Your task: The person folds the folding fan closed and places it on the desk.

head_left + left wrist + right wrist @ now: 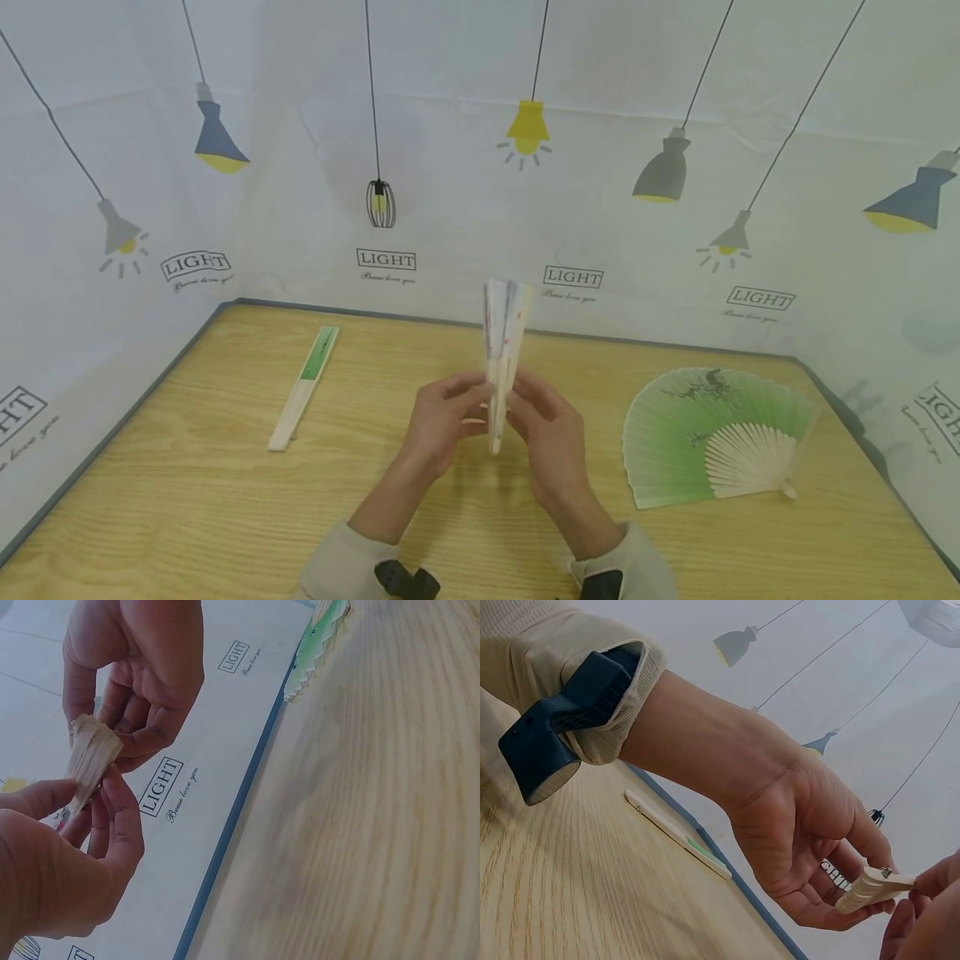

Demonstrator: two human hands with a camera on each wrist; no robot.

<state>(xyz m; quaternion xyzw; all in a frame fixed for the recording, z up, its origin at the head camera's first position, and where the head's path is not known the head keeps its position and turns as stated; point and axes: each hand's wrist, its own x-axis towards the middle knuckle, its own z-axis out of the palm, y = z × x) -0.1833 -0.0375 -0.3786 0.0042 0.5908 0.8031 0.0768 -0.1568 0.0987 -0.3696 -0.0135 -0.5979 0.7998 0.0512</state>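
Observation:
Between my hands, a nearly folded hand fan (501, 350) stands upright above the table, its pale leaf marked with red and bluish patches. My left hand (447, 417) pinches its ribs from the left side. From the other side my right hand (551, 433) pinches the same fan with thumb and fingers. In the left wrist view the bundled wooden ribs (91, 754) show end-on between both hands. The right wrist view shows the rivet end of the folding fan (874, 889) at the right fingertips.
On the table's left lies a closed fan (303, 387) with a green strip. A spread green fan (712, 442) with a dark branch print lies at the right. Behind the wooden table (187, 500) hangs a white cloth (450, 150) printed with lamps.

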